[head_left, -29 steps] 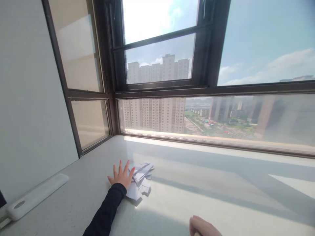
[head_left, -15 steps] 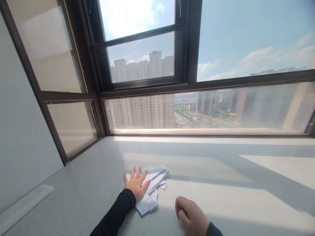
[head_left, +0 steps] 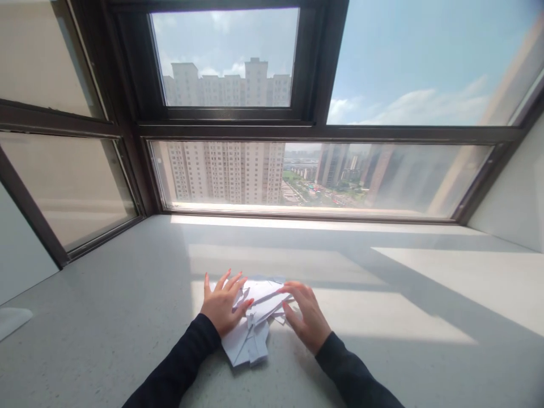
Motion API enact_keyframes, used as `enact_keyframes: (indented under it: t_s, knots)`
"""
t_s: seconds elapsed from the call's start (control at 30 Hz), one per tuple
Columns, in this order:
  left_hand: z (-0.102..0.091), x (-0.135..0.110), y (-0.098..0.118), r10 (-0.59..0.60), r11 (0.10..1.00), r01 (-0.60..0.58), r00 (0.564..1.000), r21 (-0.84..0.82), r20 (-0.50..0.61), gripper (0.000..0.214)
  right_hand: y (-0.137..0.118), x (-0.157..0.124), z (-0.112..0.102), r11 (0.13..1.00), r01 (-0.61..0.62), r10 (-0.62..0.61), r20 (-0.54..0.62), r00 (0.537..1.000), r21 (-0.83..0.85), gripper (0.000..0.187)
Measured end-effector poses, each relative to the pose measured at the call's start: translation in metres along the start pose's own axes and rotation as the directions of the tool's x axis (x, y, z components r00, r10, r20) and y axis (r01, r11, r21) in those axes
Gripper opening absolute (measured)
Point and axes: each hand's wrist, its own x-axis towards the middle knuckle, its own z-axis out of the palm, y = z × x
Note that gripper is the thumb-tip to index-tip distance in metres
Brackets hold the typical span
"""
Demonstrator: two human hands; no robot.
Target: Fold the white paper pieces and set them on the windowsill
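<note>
A loose pile of torn and folded white paper pieces (head_left: 255, 334) lies on the pale sill in front of me. My left hand (head_left: 223, 306) rests on the pile's left side, palm down, its fingers spread. At the right edge of the pile is my right hand (head_left: 306, 317), its fingertips over the paper and its thumb held apart below them. Whether those fingertips press on the paper, I cannot tell. Both hands come out of dark sleeves.
The wide sill (head_left: 127, 317) is speckled and crossed by sunlight and shadow. Dark-framed windows (head_left: 314, 133) stand behind and at the left, with tall buildings outside. A white object (head_left: 12, 322) lies at the far left edge.
My right hand has moved up and left from the bare sill to the pile's right edge, and its curled fingers have opened. My left hand stays on the paper. The view has shifted.
</note>
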Motion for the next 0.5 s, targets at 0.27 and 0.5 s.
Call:
enact_keyframes:
  t_s: [0.27, 0.5]
  knots:
    - [0.012, -0.007, 0.012, 0.167, 0.970, -0.148, 0.982, -0.193, 0.084, 0.048, 0.002, 0.003, 0.017, 0.987, -0.032, 0.072, 0.256, 0.964, -0.158, 0.057]
    - [0.006, 0.000, 0.008, 0.130, 0.920, -0.131, 0.991, -0.369, -0.026, 0.021, 0.001, 0.004, 0.006, 0.989, -0.126, 0.135, 0.121, 0.984, -0.077, 0.017]
